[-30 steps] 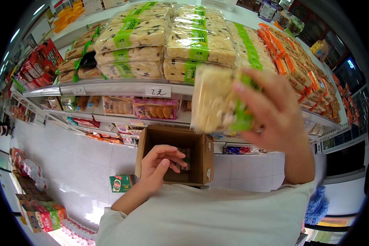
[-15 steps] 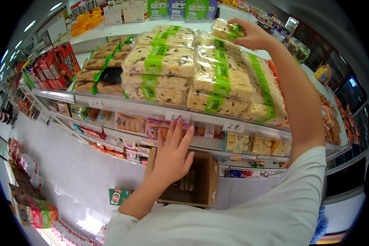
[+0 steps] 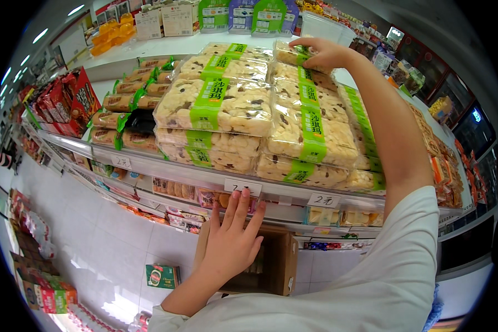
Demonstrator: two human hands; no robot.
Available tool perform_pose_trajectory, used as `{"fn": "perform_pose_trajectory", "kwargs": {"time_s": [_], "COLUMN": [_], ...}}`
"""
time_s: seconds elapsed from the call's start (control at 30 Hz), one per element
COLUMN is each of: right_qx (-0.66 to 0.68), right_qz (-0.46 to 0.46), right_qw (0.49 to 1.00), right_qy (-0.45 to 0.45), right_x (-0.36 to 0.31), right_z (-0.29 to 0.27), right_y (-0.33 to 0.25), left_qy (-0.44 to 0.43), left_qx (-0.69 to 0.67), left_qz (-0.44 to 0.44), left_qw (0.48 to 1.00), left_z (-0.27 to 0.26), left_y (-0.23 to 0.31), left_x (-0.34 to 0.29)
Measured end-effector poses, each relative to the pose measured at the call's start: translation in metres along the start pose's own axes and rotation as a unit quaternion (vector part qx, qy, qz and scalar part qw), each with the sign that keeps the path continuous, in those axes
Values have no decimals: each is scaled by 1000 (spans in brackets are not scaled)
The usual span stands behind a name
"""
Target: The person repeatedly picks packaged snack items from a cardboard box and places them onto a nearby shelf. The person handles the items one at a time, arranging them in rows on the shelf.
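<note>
My right hand (image 3: 327, 54) reaches over the shelf, fingers closed round a clear pack of sachima (image 3: 285, 52) with a green band. That pack is at the far end of the middle stack of sachima (image 3: 285, 135); whether it rests there I cannot tell. Beside it stand a left stack of like packs (image 3: 240, 113) and a partly covered right one (image 3: 361, 180). My left hand (image 3: 229, 240) is open, its fingers spread and fingertips at a white handwritten tag (image 3: 250, 188) on the shelf's front edge (image 3: 288, 191). Nothing shows in its grip.
An open cardboard box (image 3: 288, 260) stands on the floor below my left hand, with a green box (image 3: 162, 276) nearby. Wrapped rolls (image 3: 119, 103) and red snack packs (image 3: 66, 94) lie left of the stacks. Pouches (image 3: 213, 16) and a clear tub (image 3: 326, 29) stand behind.
My right hand has moved left and slightly down with the sachima pack, bringing it to the middle stack's far end. My left hand stays at the shelf edge. The view has shifted slightly.
</note>
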State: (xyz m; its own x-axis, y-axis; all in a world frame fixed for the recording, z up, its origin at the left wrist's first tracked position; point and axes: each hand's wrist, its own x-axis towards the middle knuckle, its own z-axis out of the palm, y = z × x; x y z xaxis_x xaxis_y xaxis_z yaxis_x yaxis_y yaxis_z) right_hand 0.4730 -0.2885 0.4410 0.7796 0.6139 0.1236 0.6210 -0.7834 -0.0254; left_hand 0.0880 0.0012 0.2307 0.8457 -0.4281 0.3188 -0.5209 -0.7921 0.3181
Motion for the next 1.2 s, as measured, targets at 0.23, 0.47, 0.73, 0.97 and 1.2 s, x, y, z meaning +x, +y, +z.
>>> {"fn": "perform_pose_trajectory", "kwargs": {"time_s": [0.23,0.47,0.73,0.97,1.2], "right_qx": [49,-82,328,264,160], "right_qz": [26,-104,-43,81,183], "right_qw": [995,949,936,909,797], "right_qy": [89,285,-123,-314,-553], "right_x": [-28,-161,-271,-255,-292], "right_z": [-20,-30,149,474,614], "right_y": [-25,-174,-308,-320,-354], "left_qy": [2,1,-31,-53,-55], "left_qx": [-7,-98,-128,-106,-136], "left_qz": [19,-58,-127,-84,-88], "left_qw": [1000,994,983,989,985], "left_z": [2,34,99,103,101], "left_y": [-10,-37,-64,-59,-60], "left_x": [-1,-64,-151,-169,-182]}}
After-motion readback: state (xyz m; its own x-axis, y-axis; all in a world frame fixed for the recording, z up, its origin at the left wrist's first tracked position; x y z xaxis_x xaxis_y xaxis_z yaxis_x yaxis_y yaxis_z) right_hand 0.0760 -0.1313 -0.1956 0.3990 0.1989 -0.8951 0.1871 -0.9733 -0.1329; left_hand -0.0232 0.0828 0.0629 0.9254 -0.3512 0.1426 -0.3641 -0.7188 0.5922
